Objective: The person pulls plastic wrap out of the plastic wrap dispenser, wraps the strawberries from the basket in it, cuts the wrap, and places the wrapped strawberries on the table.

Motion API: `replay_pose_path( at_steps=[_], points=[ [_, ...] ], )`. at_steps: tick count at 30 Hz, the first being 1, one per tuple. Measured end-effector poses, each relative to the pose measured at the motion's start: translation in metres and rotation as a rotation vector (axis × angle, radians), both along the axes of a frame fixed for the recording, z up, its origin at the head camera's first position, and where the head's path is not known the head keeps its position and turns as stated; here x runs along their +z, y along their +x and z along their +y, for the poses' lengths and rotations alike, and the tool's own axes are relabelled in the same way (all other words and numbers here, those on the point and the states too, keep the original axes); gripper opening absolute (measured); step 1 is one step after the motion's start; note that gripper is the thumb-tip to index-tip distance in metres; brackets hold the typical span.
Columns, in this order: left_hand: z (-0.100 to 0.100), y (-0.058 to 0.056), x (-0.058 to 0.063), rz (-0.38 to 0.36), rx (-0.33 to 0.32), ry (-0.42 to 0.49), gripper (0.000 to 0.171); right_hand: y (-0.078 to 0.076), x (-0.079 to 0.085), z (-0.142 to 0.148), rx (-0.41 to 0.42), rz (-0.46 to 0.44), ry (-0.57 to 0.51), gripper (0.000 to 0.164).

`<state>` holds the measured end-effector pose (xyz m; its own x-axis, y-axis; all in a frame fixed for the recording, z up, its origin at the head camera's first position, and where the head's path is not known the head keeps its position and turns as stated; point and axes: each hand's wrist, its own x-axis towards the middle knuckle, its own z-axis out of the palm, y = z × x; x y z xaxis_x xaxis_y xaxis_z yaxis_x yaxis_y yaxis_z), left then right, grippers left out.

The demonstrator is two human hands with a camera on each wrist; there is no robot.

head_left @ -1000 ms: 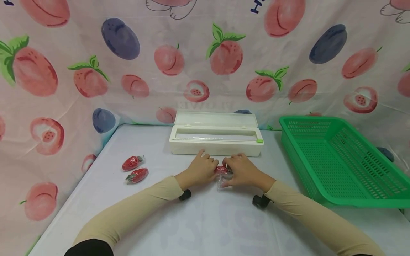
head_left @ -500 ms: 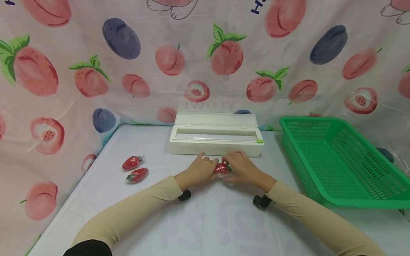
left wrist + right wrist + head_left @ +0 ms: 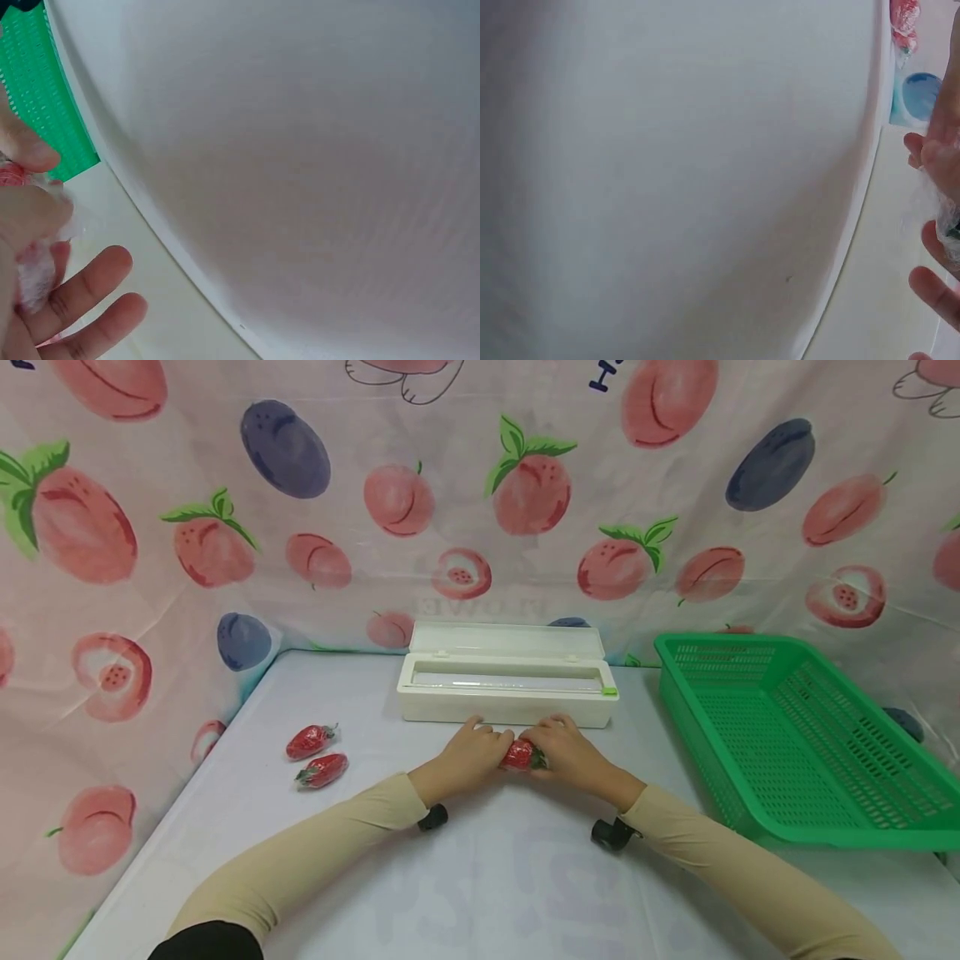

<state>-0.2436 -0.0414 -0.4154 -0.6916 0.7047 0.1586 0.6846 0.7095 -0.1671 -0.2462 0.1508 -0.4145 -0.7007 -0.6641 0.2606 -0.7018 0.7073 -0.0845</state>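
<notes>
Both hands meet over the white tablecloth in front of the white cling film dispenser (image 3: 510, 706). Between them is a red strawberry (image 3: 518, 756) with green leaves at its right end, wrapped in clear film. My left hand (image 3: 472, 758) grips its left end, while my right hand (image 3: 576, 758) holds the leafy end. Crumpled cling film (image 3: 36, 277) shows between the fingers in the left wrist view, with the two lower fingers spread out. At the right wrist view's edge, more film (image 3: 946, 247) lies against the fingertips. The fingers cover part of the strawberry.
Two wrapped red strawberries, an upper one (image 3: 310, 742) and a lower one (image 3: 322, 772), lie on the left of the table. A green perforated basket (image 3: 757, 810) stands on the right. The dispenser's lid (image 3: 506, 641) is raised, before a fruit-patterned cloth backdrop (image 3: 540, 568).
The loose film that hung below the strawberry has been folded up around it. The strawberry has turned between the fingers, and its leaves show more. Both hands stay at nearly the same spot.
</notes>
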Motion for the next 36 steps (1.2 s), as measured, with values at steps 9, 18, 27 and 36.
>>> replay_pose_path(
  at_steps=[9, 18, 27, 36],
  points=[
    [0.000, -0.002, -0.001, 0.242, -0.045, -0.010, 0.023, 0.005, 0.002, -0.004, -0.031, 0.029, 0.126, 0.030],
    [-0.003, -0.002, 0.000, 0.326, 0.007, 0.036, 0.031, 0.003, 0.002, 0.003, -0.003, 0.289, 0.222, 0.031],
    [-0.006, -0.001, 0.000, 0.215, 0.007, 0.051, 0.020, 0.001, 0.003, 0.005, 0.015, 0.322, 0.241, 0.033],
    [-0.011, -0.003, 0.002, 0.249, -0.020, 0.010, 0.027, -0.003, 0.006, 0.005, -0.004, 0.353, 0.278, 0.023]
  ],
)
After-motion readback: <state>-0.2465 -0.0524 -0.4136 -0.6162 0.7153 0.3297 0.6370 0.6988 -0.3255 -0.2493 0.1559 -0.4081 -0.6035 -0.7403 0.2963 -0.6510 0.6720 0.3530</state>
